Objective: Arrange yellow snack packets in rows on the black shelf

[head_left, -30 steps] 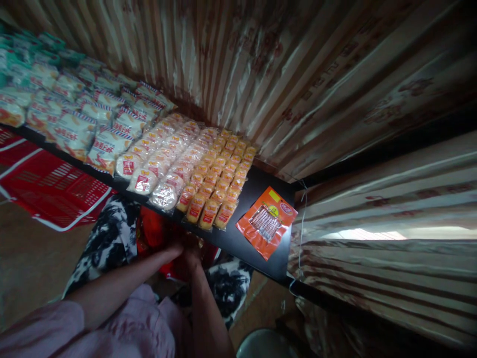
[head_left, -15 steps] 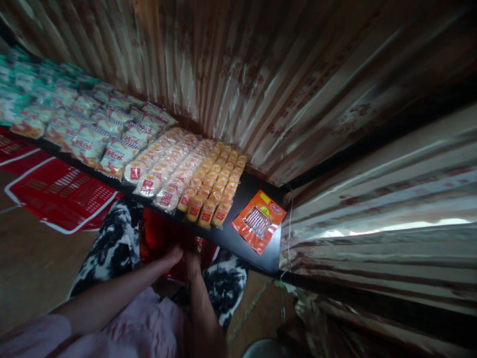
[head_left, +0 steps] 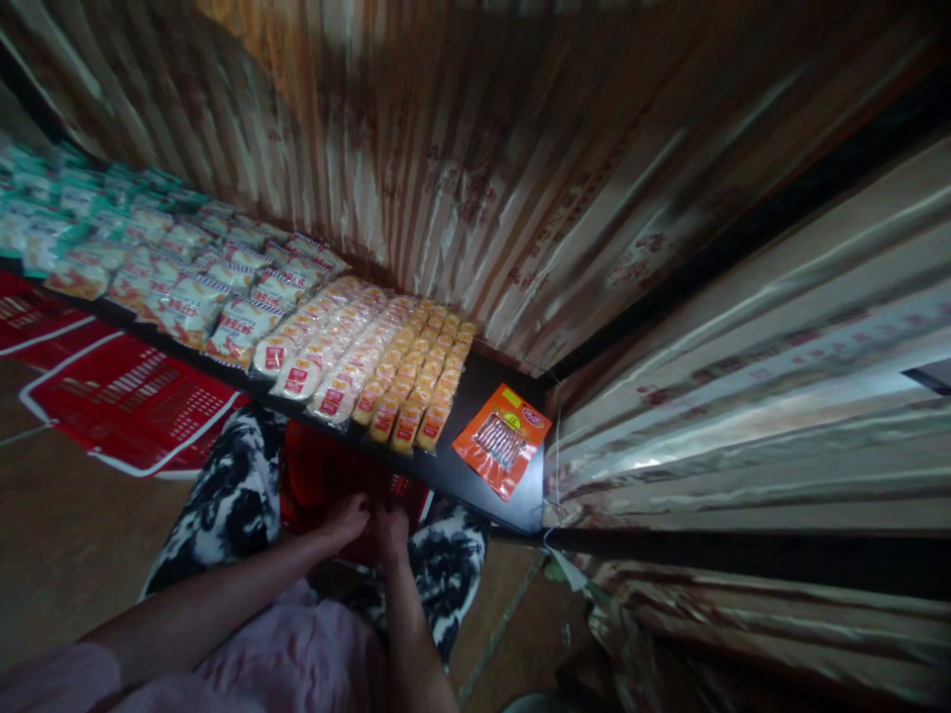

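Between my knees, just under the front edge of the black shelf [head_left: 475, 485], my left hand [head_left: 349, 519] and my right hand [head_left: 390, 527] are close together. Both have curled fingers, and the dim light hides what is in them. They are over a red container [head_left: 316, 470], partly covered by the shelf and my arms. On the shelf above, an orange packet [head_left: 503, 441] with a see-through window lies flat at the right end. Rows of small yellow wrapped snacks [head_left: 417, 376] lie to its left, beside rows of white round wrapped crackers [head_left: 334, 381].
Further left are white snack bags [head_left: 245, 322] and green bags [head_left: 52, 223]. A red basket [head_left: 141, 401] with a white rim is below the shelf at left. Pleated printed sheeting [head_left: 446, 188] hangs behind and to the right, with a dark bar [head_left: 669, 287] across it.
The view has shifted slightly, so the shelf goods appear a little lower and closer together. My hands stay under the shelf edge, with slightly more of their fingers showing.
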`<act>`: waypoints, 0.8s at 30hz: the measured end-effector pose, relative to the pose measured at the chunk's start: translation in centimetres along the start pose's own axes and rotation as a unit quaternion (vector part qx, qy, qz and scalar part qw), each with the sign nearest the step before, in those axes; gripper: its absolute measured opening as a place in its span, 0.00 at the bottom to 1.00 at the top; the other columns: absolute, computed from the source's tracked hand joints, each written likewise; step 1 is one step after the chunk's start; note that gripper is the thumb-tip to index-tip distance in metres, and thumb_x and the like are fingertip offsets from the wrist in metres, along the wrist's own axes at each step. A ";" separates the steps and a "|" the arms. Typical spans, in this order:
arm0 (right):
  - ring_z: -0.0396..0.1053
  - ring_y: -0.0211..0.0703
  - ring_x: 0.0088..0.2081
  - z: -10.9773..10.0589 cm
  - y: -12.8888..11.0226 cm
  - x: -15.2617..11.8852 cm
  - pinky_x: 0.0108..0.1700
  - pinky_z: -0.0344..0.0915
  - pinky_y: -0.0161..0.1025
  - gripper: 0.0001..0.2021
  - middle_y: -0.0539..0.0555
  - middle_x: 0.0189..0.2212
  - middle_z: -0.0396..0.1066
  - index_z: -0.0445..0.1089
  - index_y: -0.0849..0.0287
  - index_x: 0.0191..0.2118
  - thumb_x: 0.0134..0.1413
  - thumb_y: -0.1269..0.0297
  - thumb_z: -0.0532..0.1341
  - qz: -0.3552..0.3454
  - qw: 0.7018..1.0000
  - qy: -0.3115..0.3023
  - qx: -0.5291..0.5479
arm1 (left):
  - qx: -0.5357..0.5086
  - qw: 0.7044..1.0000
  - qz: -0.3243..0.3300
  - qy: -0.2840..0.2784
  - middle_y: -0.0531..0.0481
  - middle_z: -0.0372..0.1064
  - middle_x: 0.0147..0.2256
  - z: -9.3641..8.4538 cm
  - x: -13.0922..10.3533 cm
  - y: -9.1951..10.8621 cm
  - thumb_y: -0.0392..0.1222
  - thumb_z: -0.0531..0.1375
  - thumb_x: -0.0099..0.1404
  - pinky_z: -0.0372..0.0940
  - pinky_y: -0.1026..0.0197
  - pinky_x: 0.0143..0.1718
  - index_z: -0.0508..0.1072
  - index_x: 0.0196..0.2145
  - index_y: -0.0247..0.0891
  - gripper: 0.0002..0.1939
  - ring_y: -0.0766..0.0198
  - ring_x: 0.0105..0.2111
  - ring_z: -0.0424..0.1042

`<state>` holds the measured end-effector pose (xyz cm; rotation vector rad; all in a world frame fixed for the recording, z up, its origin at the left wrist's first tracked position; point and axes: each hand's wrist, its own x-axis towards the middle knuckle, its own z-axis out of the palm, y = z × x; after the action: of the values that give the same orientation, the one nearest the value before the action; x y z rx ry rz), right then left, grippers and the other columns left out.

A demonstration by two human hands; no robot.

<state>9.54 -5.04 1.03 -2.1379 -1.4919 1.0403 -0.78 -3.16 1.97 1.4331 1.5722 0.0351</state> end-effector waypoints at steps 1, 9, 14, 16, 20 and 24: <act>0.74 0.46 0.39 -0.3 0.0 -0.1 0.39 0.65 0.35 0.18 0.63 0.39 0.76 0.73 0.65 0.43 0.58 0.69 0.47 0.006 1.000 0.000 0.005 | 0.012 1.000 0.002 0.006 0.44 0.73 0.44 -0.1 -0.1 0.1 0.30 0.50 0.57 0.63 0.63 0.45 0.71 0.42 0.35 0.16 0.61 0.44 0.71; 0.72 0.47 0.44 -2.2 -1.1 -0.9 0.44 0.64 0.36 0.17 0.63 0.42 0.75 0.72 0.64 0.45 0.56 0.69 0.50 0.008 0.999 -0.008 0.035 | 0.104 0.991 0.068 0.054 0.42 0.68 0.44 -1.7 -2.4 1.0 0.30 0.50 0.58 0.56 0.61 0.52 0.71 0.38 0.35 0.14 0.60 0.47 0.66; 0.73 0.45 0.42 -3.2 -1.8 -1.7 0.42 0.64 0.34 0.16 0.60 0.39 0.76 0.73 0.63 0.43 0.57 0.68 0.50 0.003 0.999 -0.025 0.040 | 0.144 0.982 0.118 0.038 0.45 0.70 0.44 -2.5 -3.9 1.9 0.31 0.49 0.60 0.56 0.61 0.52 0.69 0.40 0.39 0.14 0.61 0.48 0.67; 0.73 0.45 0.41 -3.8 -2.0 -2.1 0.41 0.64 0.35 0.15 0.60 0.38 0.76 0.73 0.63 0.43 0.57 0.65 0.51 -0.002 0.999 -0.031 0.038 | 0.147 0.983 0.111 0.012 0.45 0.71 0.45 -2.7 -4.3 2.1 0.32 0.48 0.61 0.57 0.61 0.51 0.67 0.43 0.40 0.14 0.60 0.48 0.69; 0.73 0.45 0.40 -4.8 -2.7 -2.9 0.40 0.63 0.34 0.13 0.58 0.37 0.76 0.73 0.61 0.41 0.57 0.63 0.53 -0.025 0.998 -0.048 0.035 | 0.136 0.984 0.117 -0.013 0.43 0.71 0.46 -3.0 -4.6 2.0 0.34 0.49 0.62 0.59 0.60 0.48 0.66 0.45 0.40 0.14 0.59 0.47 0.70; 0.73 0.45 0.41 -5.3 -3.5 -3.4 0.40 0.63 0.34 0.13 0.58 0.36 0.76 0.72 0.60 0.41 0.57 0.63 0.52 -0.061 0.997 -0.030 0.040 | 0.123 0.985 0.120 -0.018 0.43 0.73 0.44 -3.2 -4.4 1.8 0.37 0.48 0.63 0.61 0.61 0.45 0.67 0.42 0.39 0.12 0.57 0.45 0.72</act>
<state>10.43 -6.00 8.15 -1.9509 -1.5597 1.1094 -2.18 -4.29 7.44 1.8023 1.4018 -0.0445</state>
